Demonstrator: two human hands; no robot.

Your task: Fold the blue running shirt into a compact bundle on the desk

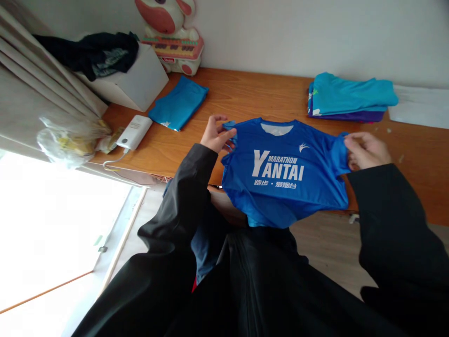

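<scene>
A blue T-shirt (280,196) with white "Marathon Yantai" lettering lies front side up at the table's near edge. Its lower part hangs over that edge toward my lap. My left hand (218,135) is at the sleeve on the left, thumb against the fabric and index finger raised away from it. On the other side, my right hand (368,150) pinches the opposite sleeve between thumb and fingers. The fingertips of both hands are partly hidden by the cloth.
On the wooden table (252,89) are a folded blue garment (180,103), a stack of folded clothes (351,96) and a white device with a cable (135,132). Farther left stand a white box (140,79), a toy keyboard (178,49) and a plastic bag (68,140).
</scene>
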